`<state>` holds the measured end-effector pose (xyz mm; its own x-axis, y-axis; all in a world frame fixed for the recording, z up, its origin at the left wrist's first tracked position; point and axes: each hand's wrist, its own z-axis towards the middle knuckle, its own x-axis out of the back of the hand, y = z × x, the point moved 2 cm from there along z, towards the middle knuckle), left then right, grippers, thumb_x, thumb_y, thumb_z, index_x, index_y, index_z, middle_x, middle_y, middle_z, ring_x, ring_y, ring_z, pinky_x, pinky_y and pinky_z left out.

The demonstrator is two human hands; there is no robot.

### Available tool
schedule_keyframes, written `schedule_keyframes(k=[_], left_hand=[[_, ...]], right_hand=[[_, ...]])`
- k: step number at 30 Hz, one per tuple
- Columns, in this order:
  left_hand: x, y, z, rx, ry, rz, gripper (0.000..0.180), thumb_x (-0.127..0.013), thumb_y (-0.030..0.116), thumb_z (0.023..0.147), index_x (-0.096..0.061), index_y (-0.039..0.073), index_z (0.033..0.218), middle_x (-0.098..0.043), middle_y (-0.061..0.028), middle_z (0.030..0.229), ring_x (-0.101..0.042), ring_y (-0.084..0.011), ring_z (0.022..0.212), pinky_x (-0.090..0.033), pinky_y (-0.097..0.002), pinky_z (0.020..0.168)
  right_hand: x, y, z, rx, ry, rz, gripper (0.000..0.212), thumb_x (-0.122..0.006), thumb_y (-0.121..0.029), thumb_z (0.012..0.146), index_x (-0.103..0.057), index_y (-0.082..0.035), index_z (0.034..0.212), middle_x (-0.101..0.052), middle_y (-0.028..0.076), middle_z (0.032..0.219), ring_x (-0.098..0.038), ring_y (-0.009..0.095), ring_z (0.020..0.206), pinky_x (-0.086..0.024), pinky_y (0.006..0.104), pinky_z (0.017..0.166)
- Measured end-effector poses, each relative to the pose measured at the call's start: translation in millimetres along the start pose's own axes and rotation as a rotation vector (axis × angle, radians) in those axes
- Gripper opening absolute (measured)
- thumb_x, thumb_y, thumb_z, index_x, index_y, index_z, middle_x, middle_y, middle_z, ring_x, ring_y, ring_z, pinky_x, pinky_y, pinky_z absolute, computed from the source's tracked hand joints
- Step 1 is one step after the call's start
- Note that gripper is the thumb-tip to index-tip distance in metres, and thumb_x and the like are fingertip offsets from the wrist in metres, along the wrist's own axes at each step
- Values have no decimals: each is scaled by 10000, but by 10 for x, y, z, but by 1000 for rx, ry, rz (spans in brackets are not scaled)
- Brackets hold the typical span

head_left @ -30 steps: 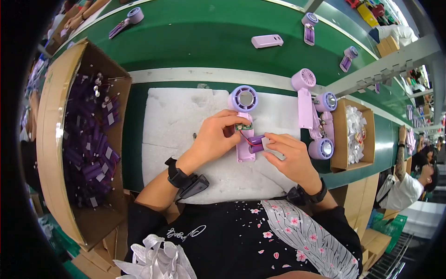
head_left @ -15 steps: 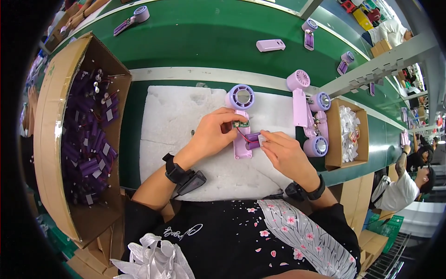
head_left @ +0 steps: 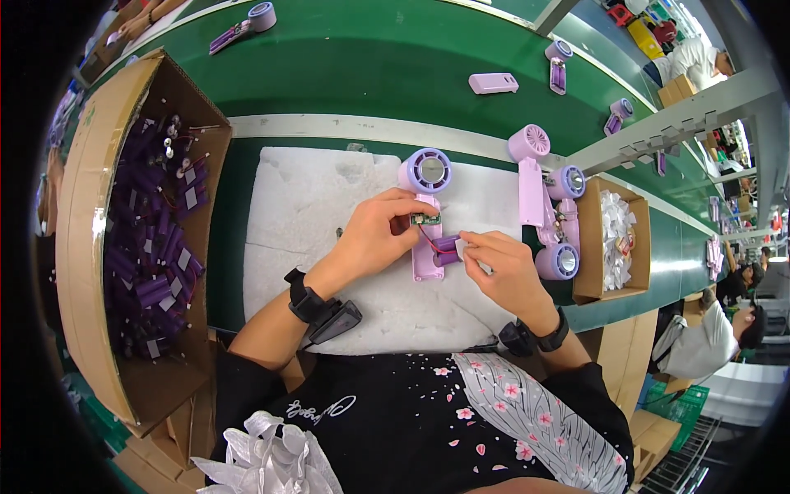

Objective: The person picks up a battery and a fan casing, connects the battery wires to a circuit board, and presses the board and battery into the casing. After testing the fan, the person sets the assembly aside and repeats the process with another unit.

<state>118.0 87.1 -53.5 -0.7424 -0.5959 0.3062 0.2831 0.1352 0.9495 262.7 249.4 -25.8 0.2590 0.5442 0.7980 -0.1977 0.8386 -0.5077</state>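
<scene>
A lilac handheld fan (head_left: 429, 171) lies on a white foam sheet (head_left: 288, 198) with its round head away from me and its open pink handle toward me. Thumb and fingers of my left hand (head_left: 380, 233) pinch a small green circuit board (head_left: 425, 219) at the top of the handle. Red wire runs from the board to a purple battery pack (head_left: 447, 249), which sits crosswise over the handle. My right hand (head_left: 504, 267) is closed at the pack's right end, fingertips on the white patch there.
A cardboard box (head_left: 92, 239) of purple battery packs stands at left. Right of the foam are more fan bodies (head_left: 532, 189) and a smaller box (head_left: 613, 290) of white pieces. Beyond a pale rail, fan parts (head_left: 494, 82) lie on a green belt (head_left: 354, 70). People sit further right.
Fan parts on the green belt have shifted a little to the right. The fingers of my right hand have moved slightly on the battery pack; my left hand keeps its pinch.
</scene>
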Motion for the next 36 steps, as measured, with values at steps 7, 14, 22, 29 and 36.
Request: schedule_keyframes(k=[7, 14, 22, 29, 36], left_hand=[[-3, -31, -22, -17, 29, -4, 321, -596, 19, 741, -716, 88, 1030, -643, -76, 982, -608, -155, 700, -505, -271, 655], [-16, -23, -2, -21, -4, -18, 326, -583, -15, 748, -701, 57, 1043, -621, -46, 1026, -539, -87, 697, -453, -220, 629], [98, -17, 5, 79, -35, -19, 332, -574, -27, 720, -705, 45, 1016, -621, -41, 991, -540, -82, 726, -447, -211, 641], [251, -63, 14, 69, -15, -62, 335, -551, -74, 738, -695, 18, 1026, -626, -37, 1037, -568, -87, 797, -465, -206, 687], [270, -9, -2, 139, -42, -113, 336, -549, -92, 758, -692, -3, 1048, -621, -63, 1110, -586, -93, 829, -490, -214, 721]], right_hand=[[27, 67, 8, -35, -6, 124, 114, -728, 30, 728, -683, 34, 832, -704, 121, 1056, -674, 248, 804, -545, 310, 708], [50, 60, -24, -15, -33, 101, 141, -720, 34, 727, -655, 27, 852, -684, 132, 1075, -659, 260, 849, -532, 319, 708], [89, -12, 89, -61, -117, 41, 147, -641, 40, 781, -562, 5, 900, -611, 148, 1088, -616, 276, 869, -511, 321, 690], [406, 64, 249, -293, 32, 176, 89, -609, 26, 828, -542, -2, 881, -615, 131, 1044, -612, 213, 849, -501, 289, 669], [447, 148, 590, -758, 70, 173, 151, -648, -29, 829, -593, -7, 968, -650, 99, 957, -618, 169, 831, -494, 266, 659]])
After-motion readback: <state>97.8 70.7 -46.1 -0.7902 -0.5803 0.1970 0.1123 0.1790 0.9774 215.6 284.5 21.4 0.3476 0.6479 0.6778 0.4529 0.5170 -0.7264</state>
